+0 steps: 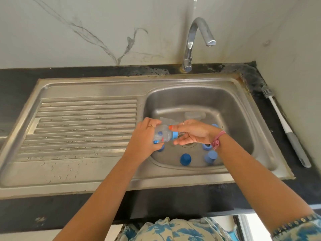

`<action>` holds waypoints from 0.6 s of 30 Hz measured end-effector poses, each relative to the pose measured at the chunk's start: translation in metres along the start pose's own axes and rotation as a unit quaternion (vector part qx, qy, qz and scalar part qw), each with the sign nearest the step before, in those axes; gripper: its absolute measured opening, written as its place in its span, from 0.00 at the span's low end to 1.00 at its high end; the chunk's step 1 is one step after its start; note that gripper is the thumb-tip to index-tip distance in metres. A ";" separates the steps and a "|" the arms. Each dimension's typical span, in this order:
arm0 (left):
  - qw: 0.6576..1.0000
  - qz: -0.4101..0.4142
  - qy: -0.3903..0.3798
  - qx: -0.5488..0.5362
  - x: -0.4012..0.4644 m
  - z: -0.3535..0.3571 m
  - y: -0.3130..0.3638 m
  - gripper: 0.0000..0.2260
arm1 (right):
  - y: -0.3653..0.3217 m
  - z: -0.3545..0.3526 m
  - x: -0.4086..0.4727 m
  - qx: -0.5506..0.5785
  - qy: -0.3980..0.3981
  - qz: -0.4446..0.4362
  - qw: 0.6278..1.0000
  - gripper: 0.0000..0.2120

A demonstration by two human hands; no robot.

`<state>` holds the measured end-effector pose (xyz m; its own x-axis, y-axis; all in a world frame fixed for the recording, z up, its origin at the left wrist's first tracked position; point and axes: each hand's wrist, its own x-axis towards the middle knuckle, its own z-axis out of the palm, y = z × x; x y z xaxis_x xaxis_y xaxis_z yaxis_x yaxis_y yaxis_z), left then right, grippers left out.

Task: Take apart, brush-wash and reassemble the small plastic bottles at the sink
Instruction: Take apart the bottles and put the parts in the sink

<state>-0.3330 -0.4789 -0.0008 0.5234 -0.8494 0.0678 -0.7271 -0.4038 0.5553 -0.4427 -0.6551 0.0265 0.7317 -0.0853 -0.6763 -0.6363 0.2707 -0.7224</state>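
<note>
Over the steel sink basin (231, 108) I hold a small clear plastic bottle (162, 135) lying sideways, its neck pointing right. My left hand (145, 138) grips the bottle's body. My right hand (192, 133) pinches the blue cap (174, 134) on its neck. Loose blue caps lie on the basin floor: one near the front (185, 159), two at the right (210, 156), (206, 146), one partly hidden under my left hand (160, 148). Other clear bottles (194, 115) lie at the back of the basin, partly hidden by my hands.
A bottle brush (284, 126) with a white and grey handle lies on the black counter right of the sink. The chrome tap (194, 42) stands behind the basin, no water running. The ribbed drainboard (83, 126) stretches to the left.
</note>
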 end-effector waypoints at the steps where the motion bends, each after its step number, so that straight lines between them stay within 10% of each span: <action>1: 0.999 0.022 -0.003 0.027 0.001 0.000 -0.002 0.31 | 0.001 0.003 0.001 0.007 0.001 -0.005 1.000 0.18; 14: 0.992 -0.002 -0.118 -0.035 0.015 -0.042 -0.022 0.33 | 0.021 0.040 0.006 0.049 0.092 -0.117 0.988 0.12; 18: 0.975 -0.009 -0.169 -0.147 0.012 -0.066 -0.028 0.30 | 0.015 0.040 -0.005 0.028 0.008 -0.089 0.996 0.16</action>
<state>-0.2770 -0.4550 0.0393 0.3223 -0.9267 -0.1931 -0.5341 -0.3465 0.7712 -0.4461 -0.6121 0.0249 0.8275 -0.1526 -0.5404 -0.4812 0.3035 -0.8224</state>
